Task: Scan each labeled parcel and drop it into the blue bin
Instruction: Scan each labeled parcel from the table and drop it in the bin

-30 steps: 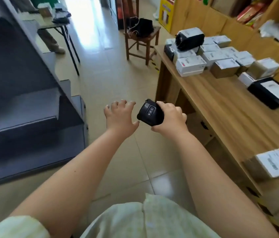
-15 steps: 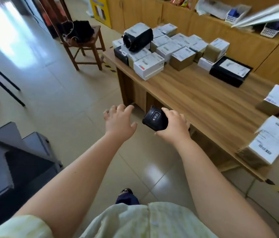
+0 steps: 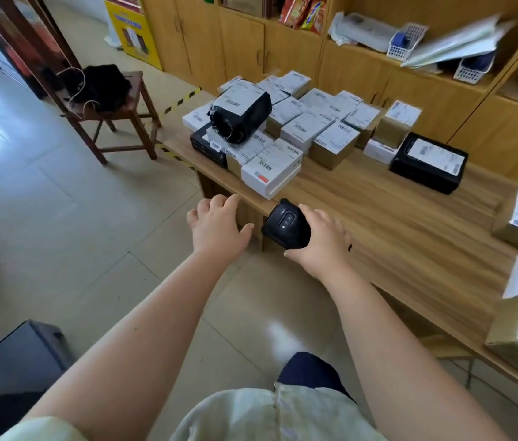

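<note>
Head view swinging round onto table (image 3: 394, 218); left hand (image 3: 216, 229) empty, fingers loose, nearing table's edge; right hand (image 3: 321, 240) gripping scanner (image 3: 286, 224) above it. Next parcel (image 3: 272, 173) pickup likely coming.

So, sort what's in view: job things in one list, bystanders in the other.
Job: handheld scanner gripped in the right hand; left hand, open and empty; labeled parcels piled on the wooden table; blue-grey bin, lower left.

Lying about: stool carrying a black bag; snack packets; white baskets; papers; yellow box.
</note>
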Motion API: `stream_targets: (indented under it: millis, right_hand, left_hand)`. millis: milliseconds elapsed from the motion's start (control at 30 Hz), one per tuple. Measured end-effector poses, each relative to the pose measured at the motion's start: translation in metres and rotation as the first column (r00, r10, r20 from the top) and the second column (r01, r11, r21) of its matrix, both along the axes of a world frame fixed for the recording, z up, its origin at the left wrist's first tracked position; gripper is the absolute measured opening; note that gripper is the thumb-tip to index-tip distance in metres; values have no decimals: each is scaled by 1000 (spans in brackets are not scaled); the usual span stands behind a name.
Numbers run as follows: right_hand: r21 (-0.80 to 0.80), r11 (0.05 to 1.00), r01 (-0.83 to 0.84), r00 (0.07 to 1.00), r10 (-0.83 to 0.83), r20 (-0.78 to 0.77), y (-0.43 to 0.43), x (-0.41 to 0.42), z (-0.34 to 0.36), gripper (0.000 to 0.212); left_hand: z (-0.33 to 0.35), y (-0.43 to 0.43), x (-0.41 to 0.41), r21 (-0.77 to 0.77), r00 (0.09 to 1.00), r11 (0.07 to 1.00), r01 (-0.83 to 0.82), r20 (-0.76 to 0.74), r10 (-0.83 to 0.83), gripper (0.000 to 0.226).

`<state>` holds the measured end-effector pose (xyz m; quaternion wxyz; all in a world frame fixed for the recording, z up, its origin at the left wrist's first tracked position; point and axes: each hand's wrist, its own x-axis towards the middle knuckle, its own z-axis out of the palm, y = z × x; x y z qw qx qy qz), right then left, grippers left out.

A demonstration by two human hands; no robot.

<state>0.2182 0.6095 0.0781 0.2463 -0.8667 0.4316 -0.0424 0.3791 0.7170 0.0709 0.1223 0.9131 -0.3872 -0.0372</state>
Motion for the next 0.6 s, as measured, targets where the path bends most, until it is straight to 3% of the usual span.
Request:
stream_targets:
  millis: [400,600]
  right_hand:
    - [-30,998,-47,999,46,-12,-178,153,18,83]
    - [-15,996,-87,996,87,3,-241,219,21,87]
  left_hand:
    - [1,-163,133,45,995,995,-93,-41,95,69]
    - [0,-207,182,-123,975,970,-208,-107,196,62]
